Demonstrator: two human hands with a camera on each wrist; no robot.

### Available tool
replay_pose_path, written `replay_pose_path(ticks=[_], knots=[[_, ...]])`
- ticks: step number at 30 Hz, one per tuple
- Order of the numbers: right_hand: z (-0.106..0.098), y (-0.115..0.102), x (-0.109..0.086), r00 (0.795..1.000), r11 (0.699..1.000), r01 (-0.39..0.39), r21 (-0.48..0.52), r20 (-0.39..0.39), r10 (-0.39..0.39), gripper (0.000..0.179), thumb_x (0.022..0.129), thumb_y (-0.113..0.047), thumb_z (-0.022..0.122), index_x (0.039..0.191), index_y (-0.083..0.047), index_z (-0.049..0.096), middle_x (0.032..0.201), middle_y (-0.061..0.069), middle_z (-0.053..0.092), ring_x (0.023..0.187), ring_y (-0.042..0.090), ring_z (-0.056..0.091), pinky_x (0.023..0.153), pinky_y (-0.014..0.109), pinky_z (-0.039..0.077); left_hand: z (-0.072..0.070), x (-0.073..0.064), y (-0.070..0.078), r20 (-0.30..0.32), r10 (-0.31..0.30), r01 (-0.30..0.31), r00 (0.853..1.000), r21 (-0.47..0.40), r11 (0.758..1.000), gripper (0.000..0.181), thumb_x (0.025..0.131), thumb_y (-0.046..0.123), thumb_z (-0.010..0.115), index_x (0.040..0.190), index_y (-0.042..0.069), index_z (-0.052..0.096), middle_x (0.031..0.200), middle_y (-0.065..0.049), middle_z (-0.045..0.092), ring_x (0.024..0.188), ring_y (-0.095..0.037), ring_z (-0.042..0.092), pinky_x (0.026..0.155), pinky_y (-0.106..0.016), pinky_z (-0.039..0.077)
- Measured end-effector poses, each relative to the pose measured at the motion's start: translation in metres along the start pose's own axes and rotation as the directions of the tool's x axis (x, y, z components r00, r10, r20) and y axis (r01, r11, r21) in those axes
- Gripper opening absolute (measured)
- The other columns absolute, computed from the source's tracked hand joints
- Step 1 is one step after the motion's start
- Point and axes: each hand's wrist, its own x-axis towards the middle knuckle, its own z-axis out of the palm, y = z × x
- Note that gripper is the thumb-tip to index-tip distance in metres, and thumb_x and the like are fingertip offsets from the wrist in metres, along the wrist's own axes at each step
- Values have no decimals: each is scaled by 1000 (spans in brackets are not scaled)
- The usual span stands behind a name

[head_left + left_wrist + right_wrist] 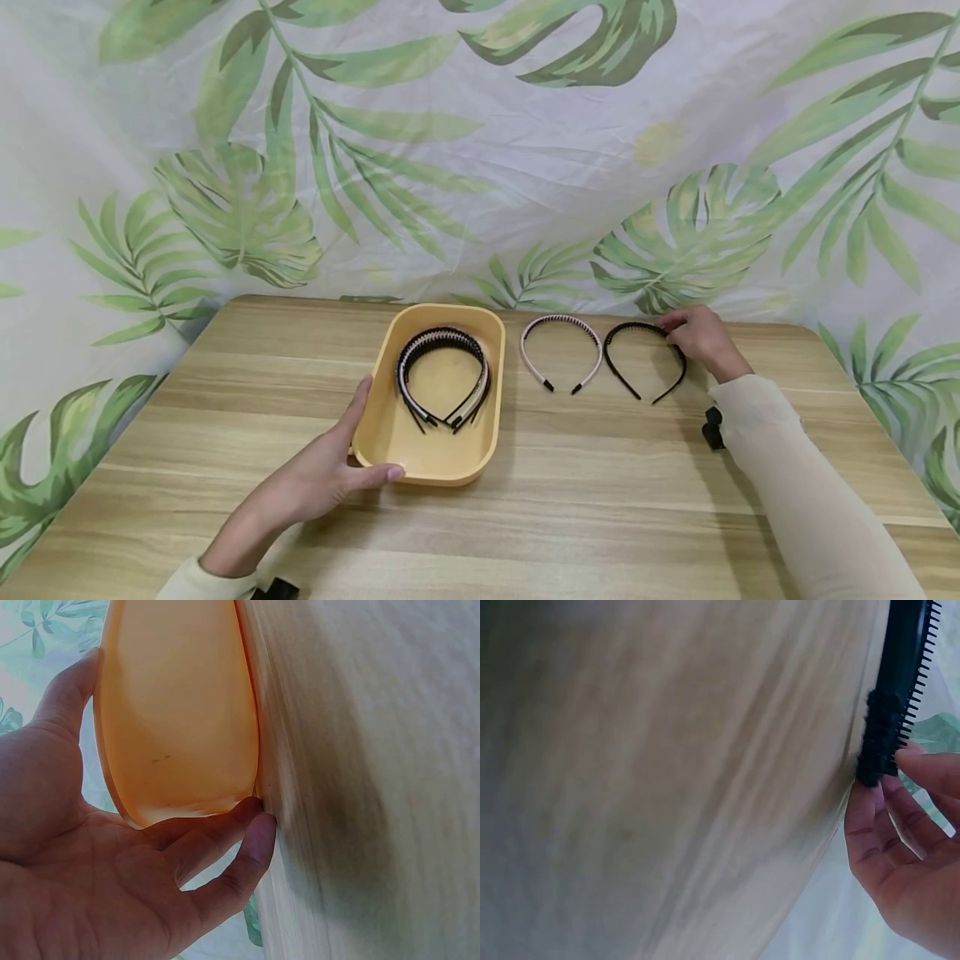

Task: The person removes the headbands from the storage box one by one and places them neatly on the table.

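A yellow plastic tray stands on the table, holding several black and pale headbands stacked together. My left hand grips its near left corner, the thumb over the front rim and the fingers along the side. In the left wrist view the fingers reach round the tray's outer wall. At the right, a black toothed headband lies with its ends toward me. My right hand pinches its upper right curve between thumb and fingers; the right wrist view shows this black headband edge-on.
A pale pink headband with dark tips lies between the tray and the black headband. The wood-grain table ends at the back against a hanging leaf-print cloth.
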Motion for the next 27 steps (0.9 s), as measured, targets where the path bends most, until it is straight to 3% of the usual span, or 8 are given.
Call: replay_pose_path(ticks=[9, 16, 23, 27], knots=[[-1, -1, -3, 1000, 999, 3, -35, 14, -2, 38, 98, 7, 51, 134, 11, 65, 128, 34, 65, 124, 49, 57, 85, 39, 51, 0, 0, 1, 3, -18, 18, 1000, -6, 1000, 129, 90, 36, 84, 167, 21, -19, 164, -36, 31, 114, -24, 67, 90, -23, 52], [-4, -6, -9, 999, 996, 29, -83, 18, -27, 38, 103, -2, 52, 139, 8, 63, 134, 32, 63, 122, 48, 59, 83, 42, 52, -1, 0, 1, 1, -21, 21, 1000, -4, 1000, 129, 91, 37, 84, 167, 21, -20, 168, -35, 21, 118, -26, 66, 92, -24, 52], [-4, -18, -18, 998, 995, 60, -78, 28, -58, 37, 106, -5, 53, 141, 7, 61, 141, 33, 58, 125, 49, 56, 87, 49, 55, -1, 0, 1, 0, -18, 18, 1000, 10, 1000, 128, 91, 37, 83, 167, 21, -19, 168, -35, 20, 116, -25, 66, 91, -24, 52], [-4, -24, -22, 995, 992, 95, -80, 15, -94, 37, 105, -5, 54, 139, 6, 63, 142, 33, 58, 125, 49, 57, 84, 46, 55, -1, 0, 0, 1, -10, 10, 1000, 7, 1000, 128, 91, 36, 83, 167, 21, -19, 167, -36, 23, 114, -25, 67, 89, -23, 53]])
